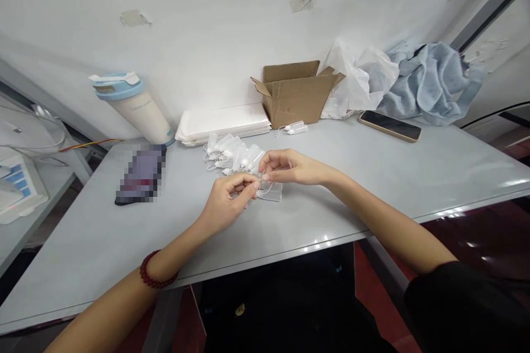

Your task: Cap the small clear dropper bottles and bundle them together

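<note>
Pale grey tabletop (372,187) against a scuffed white wall with tape patches. At its middle, a small clear plastic packet with a thin white string (270,192), lying on the tabletop and pinched from both sides: left hand (227,202) curled, thumb and forefinger pressed together on the packet's left end; right hand (286,167) likewise closed, fingertips nipping the same packet from above, the two hands touching at the fingertips. Red beaded bracelet (155,276) on the left wrist, black sleeve (467,303) at the right elbow. Just behind the hands, a loose heap of similar clear packets with small white pieces (232,155). Further back, a flat stack of white padded envelopes (223,123), and beside it an open brown cardboard box (293,94) with two small white plastic pieces (293,128) lying at its foot. Left of the stack, a cream tumbler with a pale blue lid (134,106); in front of that, a dark phone, screen blurred (141,175). To the right, a second phone in a tan case, face up (389,125), near a crumpled white plastic bag (356,83) and a bundled light blue cloth (434,80) against the wall. Far left, a separate bench with a white device and wires (20,176).
</note>
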Motion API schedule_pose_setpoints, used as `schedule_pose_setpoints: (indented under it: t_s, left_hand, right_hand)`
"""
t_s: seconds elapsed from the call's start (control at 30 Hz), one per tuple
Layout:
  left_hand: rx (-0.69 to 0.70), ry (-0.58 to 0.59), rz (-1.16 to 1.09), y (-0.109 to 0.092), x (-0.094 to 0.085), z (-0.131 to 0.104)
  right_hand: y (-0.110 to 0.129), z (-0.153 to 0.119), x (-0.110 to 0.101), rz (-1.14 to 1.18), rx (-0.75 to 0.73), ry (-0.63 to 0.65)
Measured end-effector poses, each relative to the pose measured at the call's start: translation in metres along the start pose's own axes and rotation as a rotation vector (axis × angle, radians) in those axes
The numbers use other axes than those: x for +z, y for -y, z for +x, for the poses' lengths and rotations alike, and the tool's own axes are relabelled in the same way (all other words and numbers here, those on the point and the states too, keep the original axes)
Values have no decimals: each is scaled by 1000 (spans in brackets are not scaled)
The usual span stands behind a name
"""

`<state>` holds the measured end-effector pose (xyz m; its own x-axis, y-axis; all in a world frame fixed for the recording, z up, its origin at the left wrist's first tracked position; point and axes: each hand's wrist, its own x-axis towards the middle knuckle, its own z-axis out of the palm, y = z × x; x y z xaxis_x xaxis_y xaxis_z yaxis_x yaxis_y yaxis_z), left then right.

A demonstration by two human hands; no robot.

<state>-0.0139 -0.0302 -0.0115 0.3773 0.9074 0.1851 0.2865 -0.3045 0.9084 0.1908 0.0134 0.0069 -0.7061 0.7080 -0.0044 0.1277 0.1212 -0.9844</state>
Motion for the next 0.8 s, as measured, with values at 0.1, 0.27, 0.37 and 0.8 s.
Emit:
schedule_pose_setpoints:
  t_s: [0.1, 0.27, 0.37, 0.8]
  left_hand:
    - [12, -28, 4, -2, 0, -1]
    - [-12, -134, -15, -2, -3, 3]
    - [-22, -144, -40, -2, -5, 5]
    - [-111, -119, -38, -4, -3, 1]
  right_hand:
    - [3, -2, -6, -42, 17, 9]
    - [9, -6, -17, -136, 45, 0]
    - [8, -7, -20, -163, 18, -25]
    - [4, -4, -13, -242, -19, -30]
